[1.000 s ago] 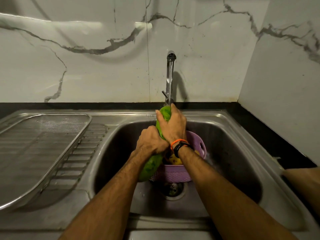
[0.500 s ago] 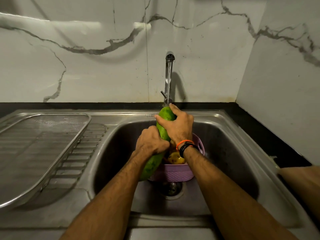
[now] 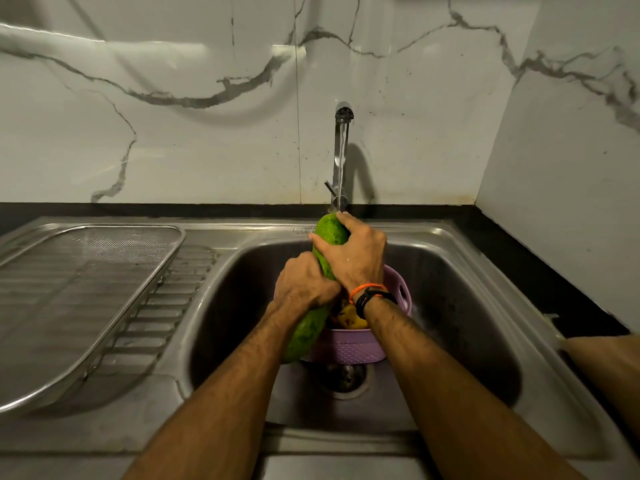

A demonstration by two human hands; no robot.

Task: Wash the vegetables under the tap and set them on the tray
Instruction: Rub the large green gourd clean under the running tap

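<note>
Long green gourd [image 3: 309, 332], smooth and faintly mottled skin, blunt rounded ends, held tilted over the stainless steel sink [image 3: 460, 306] with its far end up under the running tap [image 3: 341, 157]; the thin stream of water lands at the tip. Left hand [image 3: 304, 284] wraps the middle of the gourd, fingers curled fully round it. Right hand [image 3: 356, 258] grips the far upper end, thumb across the left side and fingers round the far side; an orange thread and a black band sit on that wrist. The near end of the gourd pokes out below the left forearm, just left of a lilac plastic basket [image 3: 349, 348] with a woven-pattern wall and slotted handle holes, standing in the sink bowl over the drain [image 3: 343, 377]. Yellow produce [image 3: 351, 318] shows inside the basket, kind unclear. On the ribbed steel drainboard to the left lies a rectangular wire-mesh tray [image 3: 86, 271], round-cornered. White marble-look wall tiles with grey veins behind.
</note>
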